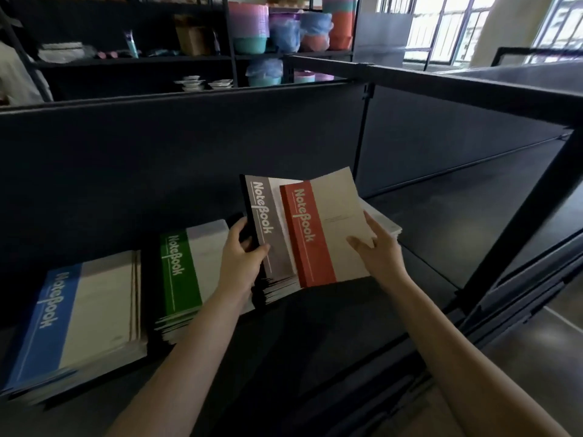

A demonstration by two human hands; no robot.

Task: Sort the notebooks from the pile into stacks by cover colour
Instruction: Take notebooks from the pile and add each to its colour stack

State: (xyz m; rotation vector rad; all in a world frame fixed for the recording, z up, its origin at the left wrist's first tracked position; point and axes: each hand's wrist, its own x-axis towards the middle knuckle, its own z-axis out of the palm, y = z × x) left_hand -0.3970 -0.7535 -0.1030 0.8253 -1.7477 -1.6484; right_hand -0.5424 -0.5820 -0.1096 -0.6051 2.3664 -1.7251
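Observation:
My left hand (241, 258) grips the spine edge of a tilted bundle of notebooks topped by a grey-brown one (268, 228). In front of it a red-banded notebook (315, 234) is raised, and my right hand (378, 250) pinches its cream right side. Further left on the dark shelf (426, 216) lies a stack topped by a green-banded notebook (184, 272). At the far left lies a stack topped by a blue-banded notebook (75, 323). More cream notebooks (389, 225) lie flat behind my right hand, mostly hidden.
A dark back panel (157, 159) closes the shelf behind the stacks. A black metal post (520, 222) and top rail frame the rack on the right. Beyond, other shelves hold coloured plastic tubs (252, 26). Bare shelf surface stretches to the right of the notebooks.

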